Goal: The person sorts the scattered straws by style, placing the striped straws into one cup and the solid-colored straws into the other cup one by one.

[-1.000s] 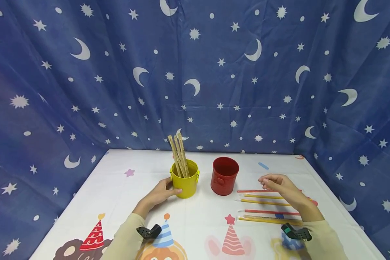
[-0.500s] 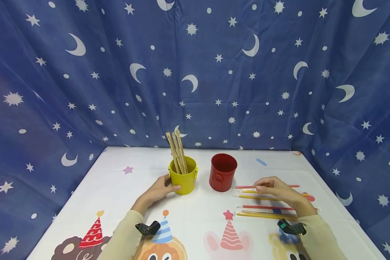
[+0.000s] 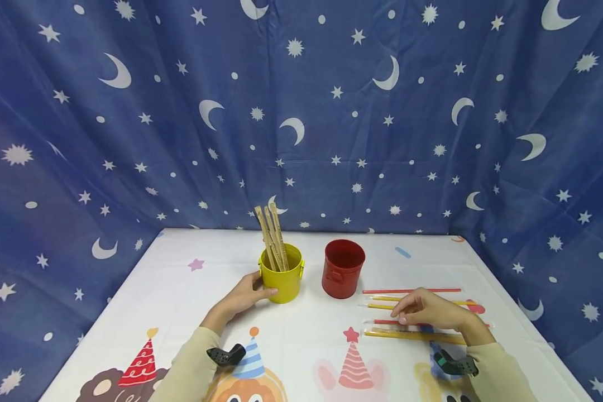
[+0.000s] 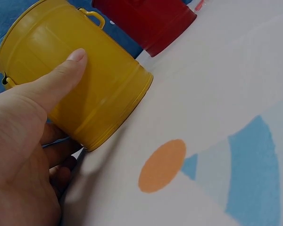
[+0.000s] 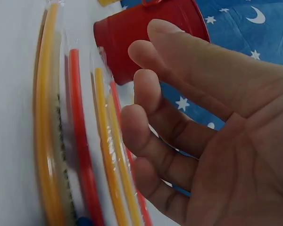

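Observation:
My left hand [image 3: 242,295] grips the side of a yellow metal pail [image 3: 286,286], thumb across its front and fingers curled behind, as the left wrist view shows. Several thin tan sticks with dark print [image 3: 273,237] lean upright inside that pail. My right hand [image 3: 427,310] is over the row of thin, plastic-wrapped red and yellow sticks lying on the table. Its fingers are loosely bent with nothing between them in the right wrist view. Beneath the hand runs the lower red stick [image 5: 78,117]; a yellow stick beside a tan one [image 5: 46,122] lies nearest me.
A red metal pail [image 3: 340,279] stands to the right of the yellow one, its opening upward. A white cloth printed with party hats and animals [image 3: 291,357] covers the table. A blue curtain with moons and stars [image 3: 321,151] hangs behind the back edge.
My right hand has come down and toward me, from above the far sticks to the nearer red one. My left hand stays on the yellow pail. The head view has shifted slightly.

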The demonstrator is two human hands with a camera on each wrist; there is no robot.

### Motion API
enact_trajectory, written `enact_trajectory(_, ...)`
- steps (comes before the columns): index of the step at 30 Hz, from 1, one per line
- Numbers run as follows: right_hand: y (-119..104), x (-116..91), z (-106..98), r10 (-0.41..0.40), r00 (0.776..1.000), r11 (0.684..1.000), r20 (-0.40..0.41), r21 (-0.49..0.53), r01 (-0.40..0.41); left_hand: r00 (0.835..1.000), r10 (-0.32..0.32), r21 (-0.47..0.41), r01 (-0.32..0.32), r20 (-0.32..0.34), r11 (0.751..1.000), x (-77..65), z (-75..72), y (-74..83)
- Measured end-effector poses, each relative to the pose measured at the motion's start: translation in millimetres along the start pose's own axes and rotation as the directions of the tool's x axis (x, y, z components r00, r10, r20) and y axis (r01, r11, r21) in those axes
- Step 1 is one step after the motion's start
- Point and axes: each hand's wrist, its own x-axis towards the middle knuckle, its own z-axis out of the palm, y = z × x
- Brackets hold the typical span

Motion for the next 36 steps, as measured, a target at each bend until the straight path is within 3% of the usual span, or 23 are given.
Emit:
enact_trajectory(6,9,-4,5,-0.027,1.0,0.999,0.009,-0.023,0.027,1.0,0.003,-0.002,-0.003,0.012,1.0,-4.7,0.6,1.9)
enact_trajectory(15,11,-1,6,0.022,0.999,0.996,-0.029,-0.09,-0.024,1.0,0.021,-0.005,-0.021,-0.004,1.0,-5.5,-2.0,0.4)
enact_trajectory(24,18,-2,7,0.075,0.996,0.993,-0.051,-0.092,-0.08,1.0,0.019,-0.014,-0.019,-0.002,1.0,-3.7,-1.6,0.7)
enact_trajectory(31,18,0,9,-0.014,1.0,0.998,-0.014,-0.055,0.013,1.0,0.005,0.001,-0.005,-0.008,1.0,-3.8,-0.9,2.6)
enact_trajectory(36,17,0,11,-0.013,1.0,0.998,-0.018,-0.067,0.011,1.0,0.004,0.007,-0.004,-0.006,1.0,-4.4,-0.2,2.5)
